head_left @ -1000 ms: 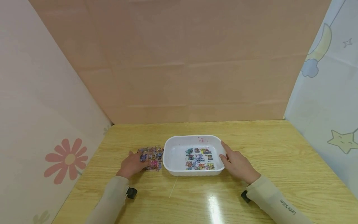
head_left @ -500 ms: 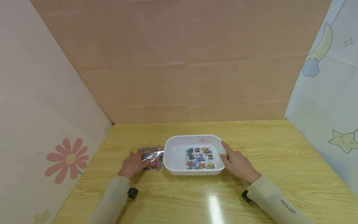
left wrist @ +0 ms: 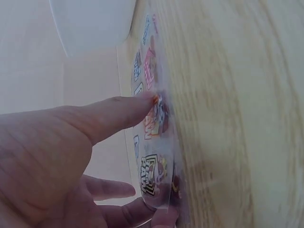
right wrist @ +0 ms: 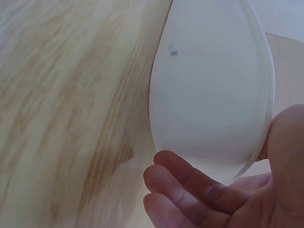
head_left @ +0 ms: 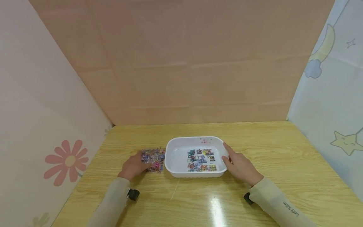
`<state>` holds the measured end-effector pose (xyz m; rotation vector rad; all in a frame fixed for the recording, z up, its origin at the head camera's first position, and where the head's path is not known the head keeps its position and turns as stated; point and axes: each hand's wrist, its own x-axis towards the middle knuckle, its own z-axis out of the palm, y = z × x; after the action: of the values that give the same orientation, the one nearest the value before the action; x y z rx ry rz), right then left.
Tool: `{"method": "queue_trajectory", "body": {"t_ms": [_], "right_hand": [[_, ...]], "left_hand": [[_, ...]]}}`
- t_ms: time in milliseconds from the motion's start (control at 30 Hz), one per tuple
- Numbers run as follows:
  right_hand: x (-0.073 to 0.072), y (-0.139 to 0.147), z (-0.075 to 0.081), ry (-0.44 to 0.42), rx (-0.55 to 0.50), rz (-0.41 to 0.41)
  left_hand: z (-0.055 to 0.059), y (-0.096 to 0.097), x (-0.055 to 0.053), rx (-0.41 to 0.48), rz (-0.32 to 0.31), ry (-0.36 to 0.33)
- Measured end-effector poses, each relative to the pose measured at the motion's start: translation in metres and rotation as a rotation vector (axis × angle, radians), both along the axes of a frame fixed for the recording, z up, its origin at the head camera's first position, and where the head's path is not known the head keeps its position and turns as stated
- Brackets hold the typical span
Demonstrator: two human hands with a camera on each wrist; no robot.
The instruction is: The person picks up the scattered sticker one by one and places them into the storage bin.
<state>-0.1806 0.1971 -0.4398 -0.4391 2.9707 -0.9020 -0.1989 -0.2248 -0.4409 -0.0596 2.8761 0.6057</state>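
A pile of clear sticker sheets (head_left: 155, 158) with colourful printed figures lies on the table, left of a white plastic tray (head_left: 178, 157). My left hand (head_left: 134, 166) grips the pile at its left edge. In the left wrist view the thumb (left wrist: 121, 114) presses on the top sheet (left wrist: 151, 161), and the fingertips curl at the sheet's edge, partly hidden by it. My right hand (head_left: 243, 167) holds the tray's right end, thumb over the rim and fingers along the outer wall (right wrist: 209, 95). Cut-out stickers (head_left: 202, 160) lie on the right half of the tray's floor.
The tray stands on a wood-grain table (head_left: 255, 138). A thin pale strand (head_left: 175, 189) lies in front of it. A brown panel (head_left: 187, 78) rises behind the table, with patterned walls at left and right. Each wrist wears a black strap device (head_left: 133, 194).
The top sticker sheet has shifted and tilted under my left hand, its glare gone, and now covers the fingertips that showed before. My right hand and the tray have stayed put.
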Motion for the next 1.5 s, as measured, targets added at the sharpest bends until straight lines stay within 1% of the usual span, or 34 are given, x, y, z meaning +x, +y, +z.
{"method": "queue_trajectory", "body": {"t_ms": [200,300,400,533,600,767,967,1200,1433,1500], "right_hand": [[-0.002,-0.001,0.004,0.006,0.004,-0.001],[-0.002,-0.001,0.005,-0.003,0.007,0.002],[-0.002,-0.001,0.004,-0.02,0.002,0.004],[-0.001,0.0,0.002,-0.03,-0.007,0.006],[0.0,0.0,0.001,-0.028,-0.007,0.006],[-0.001,0.001,-0.001,-0.023,-0.002,-0.003],[-0.002,0.001,0.0,-0.022,0.0,-0.003],[-0.002,0.001,-0.001,-0.012,-0.006,0.007],[-0.003,0.001,-0.001,-0.015,0.004,0.003],[-0.001,0.003,-0.001,-0.019,0.008,-0.005]], "left_hand": [[0.002,-0.005,-0.002,0.074,0.02,0.02],[0.001,-0.009,-0.004,0.106,0.034,0.009],[-0.001,-0.014,-0.005,0.135,0.026,0.016],[-0.005,-0.022,-0.007,0.221,0.051,0.01],[-0.007,-0.025,-0.008,0.271,0.072,-0.009],[-0.009,-0.029,-0.009,0.332,0.099,-0.021],[-0.009,-0.033,-0.01,0.404,0.134,-0.014],[-0.011,-0.038,-0.011,0.429,0.112,-0.003],[-0.012,-0.04,-0.012,0.422,0.147,-0.003],[-0.013,-0.038,-0.013,0.431,0.157,0.0]]}}
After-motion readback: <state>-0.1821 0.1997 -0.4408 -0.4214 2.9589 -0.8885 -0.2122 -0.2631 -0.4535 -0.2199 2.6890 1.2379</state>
